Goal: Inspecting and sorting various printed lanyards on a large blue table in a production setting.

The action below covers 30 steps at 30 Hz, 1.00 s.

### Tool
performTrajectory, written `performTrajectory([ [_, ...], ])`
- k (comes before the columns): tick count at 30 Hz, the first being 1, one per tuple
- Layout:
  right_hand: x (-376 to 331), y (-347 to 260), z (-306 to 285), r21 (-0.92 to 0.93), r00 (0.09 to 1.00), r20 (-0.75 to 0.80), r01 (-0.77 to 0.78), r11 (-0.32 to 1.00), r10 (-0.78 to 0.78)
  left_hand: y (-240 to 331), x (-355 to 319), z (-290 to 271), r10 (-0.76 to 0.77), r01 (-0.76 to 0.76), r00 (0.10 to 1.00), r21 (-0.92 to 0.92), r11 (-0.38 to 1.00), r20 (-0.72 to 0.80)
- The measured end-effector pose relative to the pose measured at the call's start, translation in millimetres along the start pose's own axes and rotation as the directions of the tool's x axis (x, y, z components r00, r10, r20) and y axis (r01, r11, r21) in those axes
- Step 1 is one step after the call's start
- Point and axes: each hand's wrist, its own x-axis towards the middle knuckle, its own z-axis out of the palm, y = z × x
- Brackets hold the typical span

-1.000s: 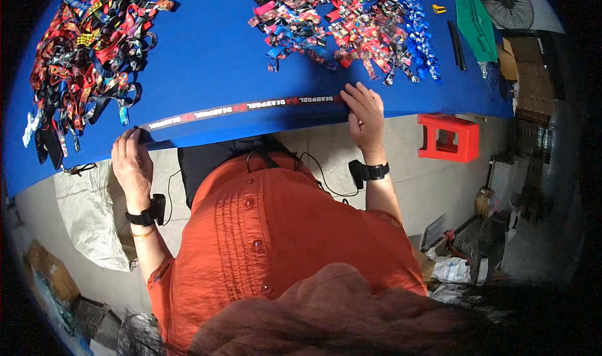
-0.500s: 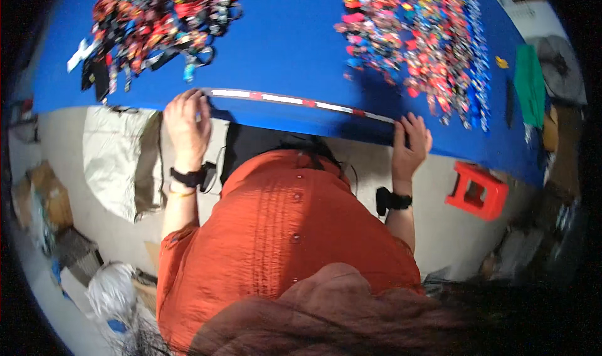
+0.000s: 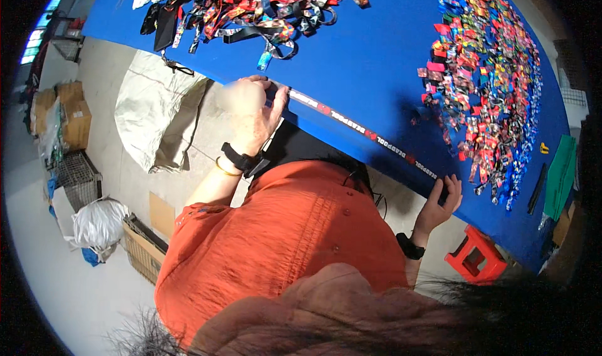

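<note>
Ribbon is what you have between your 2 hands: a long, narrow printed strap (image 3: 370, 136), pale with red and dark markings, stretched flat along the near edge of the blue desk (image 3: 351, 61). Your left hand (image 3: 251, 108) is curled over one end at the desk edge, fingers bent and thumb closed toward them, pinching the strap there, though the picture is blurred at that spot. Your right hand (image 3: 439, 202) sits at the other end, fingertips pressed down on the strap against the desk edge, the thumb tucked under where you cannot see it. Judge this strap as very light and fully limp: it has no stiffness of its own and stays straight only because both ends are held taut. The woven surface looks smooth, so it will probably slide over the desk covering easily and slip through a loose pinch. Take it at the 2 ends, flat between thumb and finger pads, and keep even tension; holding it mid-length would let both halves droop off the edge. Well apart on the desk lie a tangled heap of lanyards (image 3: 251, 8) beyond your left hand and a spread of small colourful strap pieces (image 3: 483, 86) beyond your right.
</note>
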Motion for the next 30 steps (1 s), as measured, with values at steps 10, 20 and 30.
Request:
performTrajectory([
  [10, -1.6, 4.3, 6.9, 0.006, 0.998, -0.051, 0.043, 0.999, -0.043, -4.1, -1.4, 1.9, -0.035, 0.035, 0.999, -0.038, 0.999, 0.002],
  [20, -2.3, 0.4, 6.3, -0.041, 0.994, -0.077, 0.078, 0.996, -0.081, -4.6, -3.1, 6.3, -0.029, 0.028, 0.999, -0.051, 0.998, -0.027],
  [30, 1.0, 3.5, 6.1, -0.071, 0.994, -0.077, 0.078, 0.994, -0.083, -4.6, -2.6, 7.1, -0.006, 0.005, 0.998, 0.030, 1.000, 0.059],
])
